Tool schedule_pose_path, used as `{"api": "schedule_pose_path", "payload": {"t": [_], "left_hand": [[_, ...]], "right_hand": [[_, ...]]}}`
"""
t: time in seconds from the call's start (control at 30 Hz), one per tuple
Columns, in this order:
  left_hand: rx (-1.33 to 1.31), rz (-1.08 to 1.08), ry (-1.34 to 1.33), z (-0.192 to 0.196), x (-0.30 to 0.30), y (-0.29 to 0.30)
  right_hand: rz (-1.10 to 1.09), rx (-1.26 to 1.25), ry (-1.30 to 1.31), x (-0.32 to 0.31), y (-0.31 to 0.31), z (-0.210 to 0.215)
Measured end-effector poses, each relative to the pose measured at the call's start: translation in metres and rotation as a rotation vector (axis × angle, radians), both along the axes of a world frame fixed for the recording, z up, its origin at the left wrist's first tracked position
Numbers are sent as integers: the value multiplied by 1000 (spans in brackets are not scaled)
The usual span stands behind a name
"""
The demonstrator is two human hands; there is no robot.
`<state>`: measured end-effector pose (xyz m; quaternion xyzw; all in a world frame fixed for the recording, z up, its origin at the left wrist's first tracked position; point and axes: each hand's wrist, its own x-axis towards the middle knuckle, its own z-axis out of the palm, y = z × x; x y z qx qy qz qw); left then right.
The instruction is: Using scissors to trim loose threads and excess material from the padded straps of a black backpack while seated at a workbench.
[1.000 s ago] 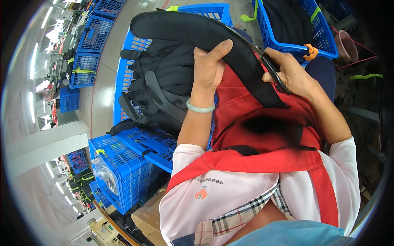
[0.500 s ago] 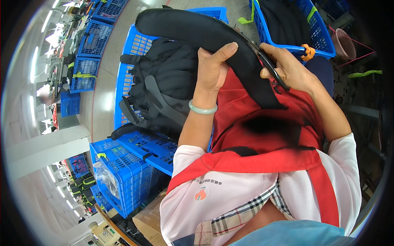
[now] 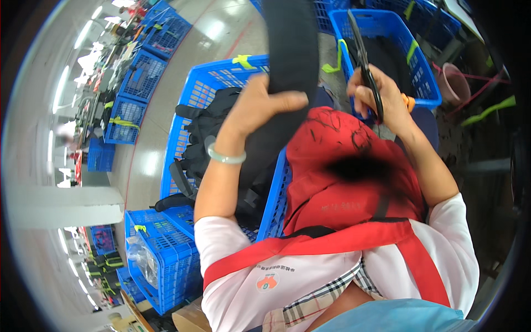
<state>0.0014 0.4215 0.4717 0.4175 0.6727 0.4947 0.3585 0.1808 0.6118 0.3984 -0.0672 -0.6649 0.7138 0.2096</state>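
So the left hand is clamping a black padded strap mid-length, thumb lying across the near face and fingers wrapping behind. The strap is standing up over the blue plastic crate, its far end running out of view and its lower part sinking visually into the pile of black strap pieces. It's blurring a bit, so I'm only guessing at the material, but I'm reading it as light, soft and bendy, springy like foam under fabric, not fragile or especially slippery. I'd be pinching it flat across the middle, so neither end is flopping much.

The right hand is curling closed around the handles of the black-handled scissors, blades pointing away, well apart from the strap.

Writing-wise: the white shirt is carrying an orange-red emblem with small dark lettering, and the red apron is showing faint printed characters.
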Motion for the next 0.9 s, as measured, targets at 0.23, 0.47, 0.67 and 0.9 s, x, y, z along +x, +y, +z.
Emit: {"api": "schedule_pose_path", "payload": {"t": [0.23, 0.47, 0.67, 0.9], "left_hand": [[-509, -324, 477, -90, 52, -13], [-38, -98, -52, -120, 56, 26], [-71, -76, -539, -145, 43, 20], [-68, -28, -613, -160, 38, 16]], "right_hand": [[-156, -26, -144, 9, -4, -68], [-78, -50, -202, 8, -29, -71], [-49, -150, -348, 15, -16, -88], [3, -51, -524, 44, -7, -101]]}}
